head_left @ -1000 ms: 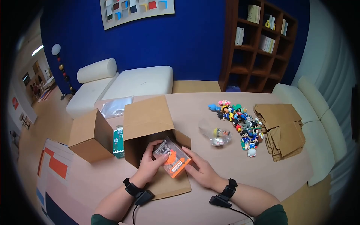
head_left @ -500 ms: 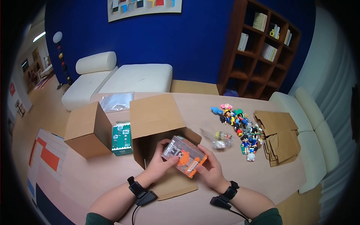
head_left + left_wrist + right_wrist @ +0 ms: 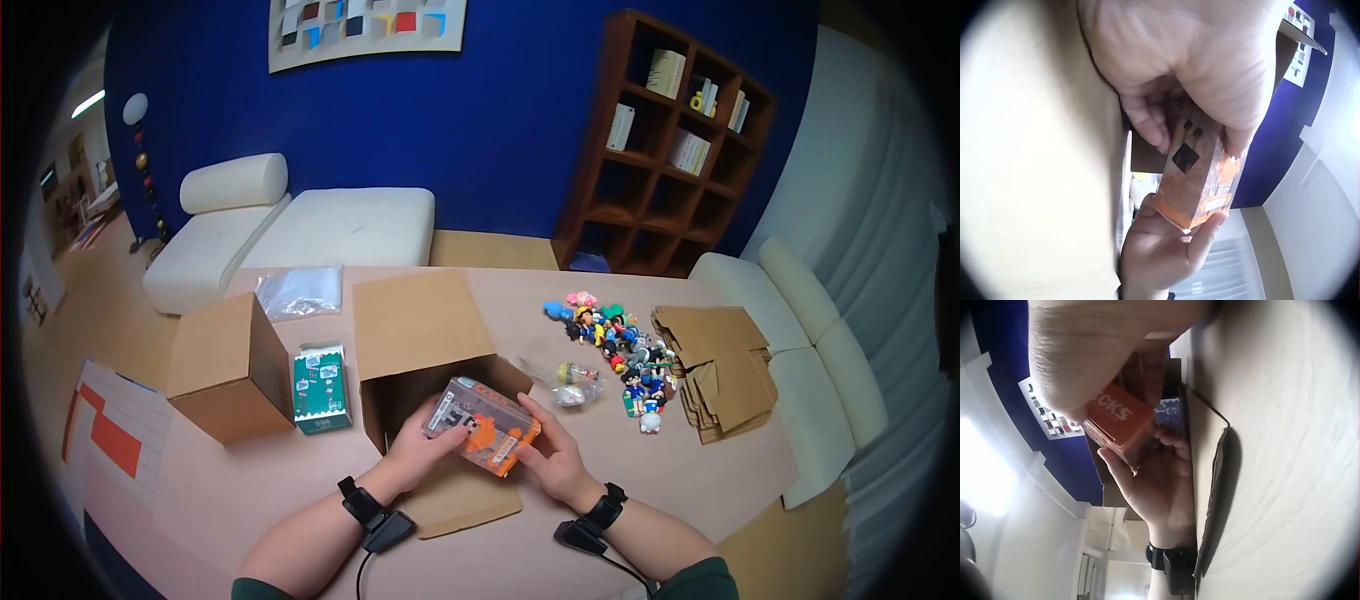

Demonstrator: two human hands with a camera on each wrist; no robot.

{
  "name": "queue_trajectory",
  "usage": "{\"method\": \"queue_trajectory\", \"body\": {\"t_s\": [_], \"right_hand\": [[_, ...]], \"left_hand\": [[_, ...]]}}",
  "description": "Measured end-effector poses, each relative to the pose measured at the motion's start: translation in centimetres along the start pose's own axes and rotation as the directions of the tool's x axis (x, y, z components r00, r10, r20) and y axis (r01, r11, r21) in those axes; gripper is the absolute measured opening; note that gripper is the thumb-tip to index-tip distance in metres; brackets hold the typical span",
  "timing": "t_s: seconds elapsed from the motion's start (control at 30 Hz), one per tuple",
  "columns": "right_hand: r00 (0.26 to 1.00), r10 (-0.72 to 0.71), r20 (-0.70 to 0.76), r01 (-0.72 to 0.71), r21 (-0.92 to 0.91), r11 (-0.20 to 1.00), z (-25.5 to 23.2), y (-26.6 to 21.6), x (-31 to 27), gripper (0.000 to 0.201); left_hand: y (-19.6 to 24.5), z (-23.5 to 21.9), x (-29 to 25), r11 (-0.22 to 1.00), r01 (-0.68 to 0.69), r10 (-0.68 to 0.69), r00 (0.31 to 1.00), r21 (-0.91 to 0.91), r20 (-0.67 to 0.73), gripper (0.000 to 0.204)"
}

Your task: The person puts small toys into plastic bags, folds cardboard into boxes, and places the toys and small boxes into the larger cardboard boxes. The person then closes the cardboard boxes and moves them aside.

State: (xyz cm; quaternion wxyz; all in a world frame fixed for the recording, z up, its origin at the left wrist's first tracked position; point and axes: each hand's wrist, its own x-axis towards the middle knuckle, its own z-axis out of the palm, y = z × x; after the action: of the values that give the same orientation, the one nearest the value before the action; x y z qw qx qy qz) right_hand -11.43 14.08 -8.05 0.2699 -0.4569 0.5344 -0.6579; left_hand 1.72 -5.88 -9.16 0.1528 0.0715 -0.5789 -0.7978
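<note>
Between both hands I hold a small grey and orange printed box (image 3: 484, 428), tilted, above the front flap of an open cardboard box (image 3: 425, 318). My left hand (image 3: 424, 446) grips its left end, thumb lying across the printed face. At the other end, my right hand (image 3: 556, 458) has its thumb on the near corner and fingers along the far side. In the left wrist view the side of the printed box (image 3: 1188, 169) shows dark cut-out shapes. White lettering marks the orange end of the printed box (image 3: 1119, 415) in the right wrist view.
Left of the open carton stand a closed cardboard box (image 3: 225, 365) and a green printed box (image 3: 322, 388), with a clear plastic bag (image 3: 300, 292) behind. To the right lie a bagged figure (image 3: 575, 383), a heap of small toy figures (image 3: 625, 345) and flattened cardboard (image 3: 722, 370).
Both hands keep hold of the printed box and have turned it so its long side lies more level. The head view has shifted, bringing the green box fully into sight.
</note>
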Motion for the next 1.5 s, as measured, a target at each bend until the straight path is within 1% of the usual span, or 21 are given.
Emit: {"method": "queue_trajectory", "body": {"t_s": [0.07,0.17,0.23,0.37,0.43,0.47,0.5,0.53,0.57,0.63,0.77,0.83,0.97,1.17,1.23,1.27,1.33,1.37,1.43,1.47,1.5], "right_hand": [[1.000,-0.005,-0.003,0.005,0.055,0.998,0.2,0.0,0.0,0.067],[1.000,-0.028,0.002,0.028,0.035,0.999,0.1,-0.2,-0.4,0.064],[0.997,0.044,-0.070,-0.030,0.185,0.982,-0.1,0.5,-0.5,0.066],[0.992,0.097,-0.076,-0.063,0.359,0.931,-0.6,0.5,-0.2,0.061],[0.984,0.038,-0.173,-0.014,0.141,0.990,-1.0,1.7,-0.2,0.042],[0.985,0.035,-0.171,-0.010,0.145,0.989,-1.3,1.9,-0.2,0.042],[0.981,-0.117,-0.153,0.102,-0.102,0.990,-1.5,1.3,0.3,0.034],[0.961,-0.257,-0.101,0.209,-0.340,0.917,-1.7,0.8,0.4,0.026],[0.961,-0.256,-0.105,0.208,-0.338,0.918,-1.6,0.6,0.2,0.026],[0.990,-0.019,-0.137,-0.009,-0.207,0.978,-1.0,0.4,0.2,0.021],[0.982,-0.152,-0.112,0.104,-0.352,0.930,-0.7,0.2,0.2,0.028],[0.996,-0.087,-0.021,0.077,-0.310,0.948,-1.1,0.4,0.2,0.032],[1.000,-0.003,-0.031,-0.002,-0.165,0.986,-1.0,1.2,0.2,0.031],[0.995,0.059,-0.083,-0.074,-0.181,0.981,-1.4,0.3,0.3,0.013],[0.994,-0.044,-0.104,0.022,-0.203,0.979,-2.2,0.7,0.5,0.005],[0.994,-0.041,-0.101,0.019,-0.206,0.978,-2.5,0.6,0.7,0.005],[0.949,0.075,-0.308,0.010,0.267,0.964,-3.3,0.2,1.1,0.006],[0.948,0.077,-0.308,0.006,0.260,0.965,-4.0,-0.5,1.2,0.006],[0.897,0.242,-0.371,0.018,0.578,0.816,-5.4,-2.5,1.7,0.011],[0.848,0.281,-0.449,0.024,0.564,0.826,-5.9,-2.8,1.9,0.014],[0.850,0.276,-0.449,0.021,0.552,0.833,-6.5,-3.3,2.3,0.014]], "left_hand": [[-0.3,-0.2,-0.3,0.999,0.035,-0.035,0.999,-0.018,0.003,0.063],[-0.8,-0.2,-0.4,0.999,0.001,-0.002,1.000,-0.043,-0.020,0.056],[-0.4,-0.3,-0.3,0.960,0.019,-0.033,0.998,-0.279,-0.045,0.052],[-0.5,-0.8,-0.3,0.948,0.041,-0.061,0.997,-0.315,-0.055,0.046],[-0.3,-0.6,-0.3,0.959,0.025,-0.043,0.997,-0.282,-0.059,0.047],[-0.3,-0.5,-0.3,0.967,0.008,-0.025,0.998,-0.256,-0.061,0.048],[-0.5,-0.6,-0.3,0.968,0.009,-0.025,0.998,-0.252,-0.062,0.048],[-0.7,-0.8,-0.3,0.967,0.002,-0.022,0.997,-0.256,-0.073,0.049],[-0.9,-0.8,-0.3,0.965,-0.003,-0.020,0.996,-0.262,-0.083,0.051],[-0.9,-0.8,-0.4,0.970,-0.001,-0.017,0.997,-0.244,-0.070,0.054],[-0.7,0.2,-0.7,0.992,-0.044,0.035,0.996,-0.117,-0.082,0.067],[-0.7,0.2,-1.2,0.996,-0.042,0.038,0.998,-0.076,-0.057,0.068],[-0.2,0.5,-1.6,0.996,-0.024,0.026,0.999,0.081,-0.025,0.067],[-0.3,0.4,-1.4,1.000,-0.015,0.015,1.000,0.022,-0.017,0.061],[-0.3,0.2,-1.4,1.000,-0.014,0.014,1.000,0.025,-0.021,0.060],[-0.1,0.2,-1.4,0.996,0.029,-0.034,0.998,-0.084,-0.060,0.061],[-0.2,-0.2,-1.3,0.976,0.053,-0.072,0.994,-0.213,-0.084,0.057],[-0.1,-0.3,-1.3,0.974,0.053,-0.072,0.994,-0.221,-0.081,0.057],[0.5,-0.1,-1.4,0.971,0.082,-0.101,0.992,-0.226,-0.072,0.059],[0.5,-0.2,-1.3,0.969,0.074,-0.093,0.993,-0.237,-0.069,0.059],[0.3,-0.3,-1.3,0.967,0.087,-0.104,0.993,-0.239,-0.060,0.059]]}}
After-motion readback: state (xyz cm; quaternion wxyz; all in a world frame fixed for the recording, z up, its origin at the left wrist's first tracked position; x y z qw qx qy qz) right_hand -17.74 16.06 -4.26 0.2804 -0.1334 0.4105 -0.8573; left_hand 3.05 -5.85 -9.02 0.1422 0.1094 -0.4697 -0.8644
